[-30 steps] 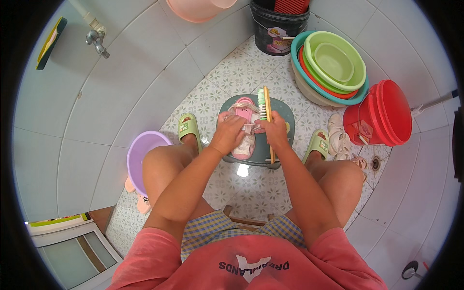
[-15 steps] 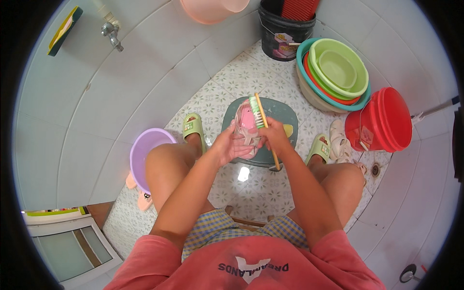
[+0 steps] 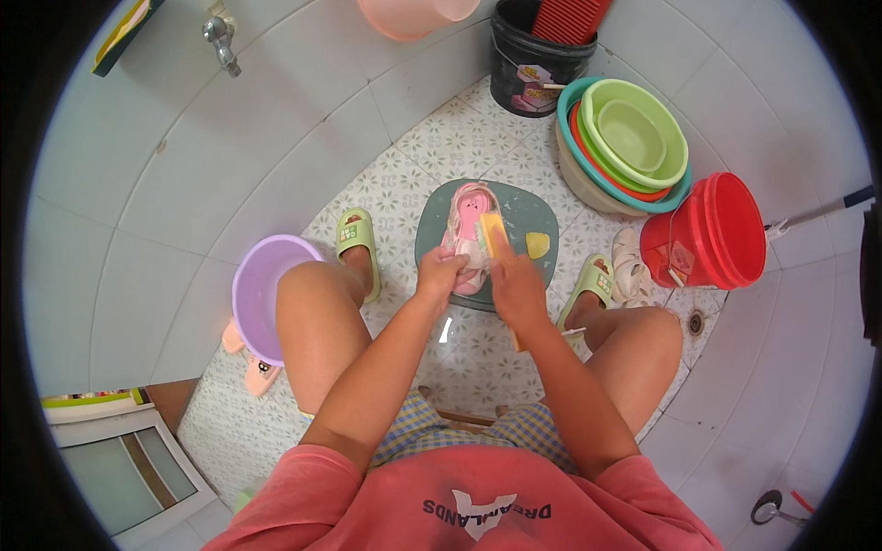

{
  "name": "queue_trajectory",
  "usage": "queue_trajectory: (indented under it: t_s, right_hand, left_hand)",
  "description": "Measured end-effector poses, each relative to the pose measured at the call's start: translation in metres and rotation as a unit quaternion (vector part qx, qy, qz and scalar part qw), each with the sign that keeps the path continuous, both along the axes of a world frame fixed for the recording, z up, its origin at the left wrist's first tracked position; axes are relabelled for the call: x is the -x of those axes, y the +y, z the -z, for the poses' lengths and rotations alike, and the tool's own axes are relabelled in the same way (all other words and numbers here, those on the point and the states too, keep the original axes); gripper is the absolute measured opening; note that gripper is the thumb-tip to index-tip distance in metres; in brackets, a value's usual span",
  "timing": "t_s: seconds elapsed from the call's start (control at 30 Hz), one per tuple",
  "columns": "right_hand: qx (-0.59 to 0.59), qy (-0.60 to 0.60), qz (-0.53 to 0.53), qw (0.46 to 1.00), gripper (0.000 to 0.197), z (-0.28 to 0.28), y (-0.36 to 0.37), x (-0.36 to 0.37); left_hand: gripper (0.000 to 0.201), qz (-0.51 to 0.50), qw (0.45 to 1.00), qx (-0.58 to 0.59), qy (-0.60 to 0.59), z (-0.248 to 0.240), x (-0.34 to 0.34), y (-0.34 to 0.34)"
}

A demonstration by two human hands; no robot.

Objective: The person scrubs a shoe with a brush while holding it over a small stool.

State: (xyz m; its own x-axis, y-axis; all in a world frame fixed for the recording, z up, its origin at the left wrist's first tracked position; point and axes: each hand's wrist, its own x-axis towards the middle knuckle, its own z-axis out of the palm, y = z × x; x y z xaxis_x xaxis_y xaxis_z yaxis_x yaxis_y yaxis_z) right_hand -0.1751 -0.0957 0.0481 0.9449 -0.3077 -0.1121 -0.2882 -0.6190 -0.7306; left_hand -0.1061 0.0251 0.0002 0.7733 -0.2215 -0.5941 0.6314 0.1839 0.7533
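A pink and white shoe [image 3: 472, 208] lies over the grey-green stool [image 3: 524, 204] between my feet, its pink insole facing up. My left hand [image 3: 443, 274] is closed on the shoe's near left side, with the thumb on top. In my right hand [image 3: 518, 289] is a scrubbing brush [image 3: 495, 234] with a yellowish wooden back and handle. The brush is against the shoe's right side, and its bristles are mostly hidden underneath. A yellow piece of soap [image 3: 537, 244] sits on the stool to the right of the brush.
A purple basin [image 3: 253, 298] stands by my left leg. Stacked basins [image 3: 680, 195], a red bucket [image 3: 740, 230] and white shoes [image 3: 630, 271] are at the right. A black bucket [image 3: 514, 78] stands at the back, and a tap [image 3: 220, 41] juts from the left wall.
The brush has turned from bristles facing left to its wooden back facing up over the shoe. My left hand has gone from an open palm to a grip on the shoe.
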Motion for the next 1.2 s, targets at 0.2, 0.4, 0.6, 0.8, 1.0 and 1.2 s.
queue_trajectory:
  t_s: [0.2, 0.4, 0.6, 0.8, 1.0, 1.2]
  right_hand:
    - [0.155, 0.073, -0.046, 0.984, 0.045, 0.013, 0.025, -0.006]
    - [0.133, 0.073, -0.038, 0.988, 0.043, 0.018, 0.022, -0.005]
    - [-0.007, 0.027, 0.003, 1.0, 0.041, 0.02, 0.002, -0.007]
    - [-0.092, 0.049, 0.026, 0.994, 0.041, 0.008, 0.001, 0.0]
    - [-0.088, 0.021, 0.021, 0.996, 0.041, 0.014, 0.004, -0.001]
    - [-0.071, 0.019, -0.014, 0.997, 0.042, 0.008, 0.015, 0.002]
  left_hand:
    - [0.01, 0.032, 0.988, -0.127, -0.081, 0.035, -0.003, 0.004]
    - [0.008, 0.035, 0.989, -0.142, -0.026, 0.013, -0.005, -0.004]
    - [0.018, 0.0, 1.0, 0.022, 0.015, 0.014, -0.001, -0.007]
    - [0.034, 0.066, 0.986, 0.061, 0.141, -0.01, -0.019, 0.006]
    - [0.037, 0.138, 0.971, 0.128, 0.147, -0.022, -0.021, 0.002]
    - [0.035, 0.079, 0.981, 0.139, 0.111, -0.001, -0.029, 0.005]
